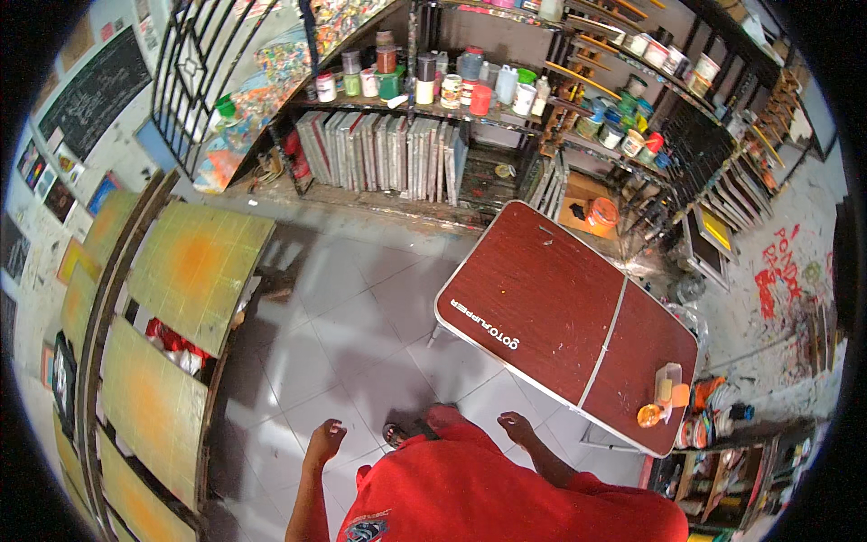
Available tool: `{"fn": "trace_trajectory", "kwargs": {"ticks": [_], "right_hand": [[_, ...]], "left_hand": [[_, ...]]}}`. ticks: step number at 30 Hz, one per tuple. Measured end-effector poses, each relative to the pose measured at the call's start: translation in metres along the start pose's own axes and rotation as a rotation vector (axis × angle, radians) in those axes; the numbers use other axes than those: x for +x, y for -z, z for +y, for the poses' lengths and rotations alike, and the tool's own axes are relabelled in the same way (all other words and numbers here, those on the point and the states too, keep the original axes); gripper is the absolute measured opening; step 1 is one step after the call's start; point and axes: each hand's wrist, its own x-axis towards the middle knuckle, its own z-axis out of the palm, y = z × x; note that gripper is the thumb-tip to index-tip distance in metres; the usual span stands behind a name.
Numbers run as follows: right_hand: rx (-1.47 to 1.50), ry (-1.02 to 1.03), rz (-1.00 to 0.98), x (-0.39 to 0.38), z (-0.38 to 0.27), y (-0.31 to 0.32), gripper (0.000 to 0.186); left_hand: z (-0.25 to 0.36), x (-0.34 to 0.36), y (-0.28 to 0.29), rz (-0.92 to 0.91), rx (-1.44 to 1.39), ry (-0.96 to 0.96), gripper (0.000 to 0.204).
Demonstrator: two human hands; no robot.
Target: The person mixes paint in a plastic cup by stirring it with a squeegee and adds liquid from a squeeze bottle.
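Left hand [326, 436]: empty, fingers loosely curled, hanging over grey floor tiles [343, 334].
Right hand [516, 425]: empty, fingers loosely bent, just short of the table's near edge, touching nothing.
Folding table [542, 298]: dark red top, white rim, ahead and to the right.
Table's far right corner: clear plastic container [668, 384] beside a small orange lid [649, 415].
Left side: yellow-orange screens [194, 271] in a rack.
Back wall: shelves of paint jars [424, 81], framed screens [379, 149] stacked upright beneath.
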Motion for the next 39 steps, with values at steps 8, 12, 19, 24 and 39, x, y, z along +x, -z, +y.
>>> {"fn": "trace_trajectory", "kwargs": {"ticks": [8,12,19,24,39], "right_hand": [[-0.181,-0.166,-0.169,0.048,-0.074,-0.025,0.046],[-0.240,-0.104,-0.197,0.118,-0.133,-0.034,0.041],[-0.008,0.320,0.046,0.276,-0.254,-0.007,0.031],[0.412,0.013,0.067,0.330,-0.326,0.033,0.024],[0.739,-0.219,0.673,0.471,-0.378,0.039,0.024]], "left_hand": [[0.131,0.140,0.055,-0.192,-0.141,-0.293,0.029],[0.193,0.214,0.095,-0.293,-0.125,-0.360,0.030],[0.259,0.386,0.151,-0.305,-0.041,-0.459,0.030],[0.271,0.480,0.168,-0.228,-0.045,-0.382,0.030],[0.315,0.799,0.143,-0.600,0.415,-0.541,0.038]]}}
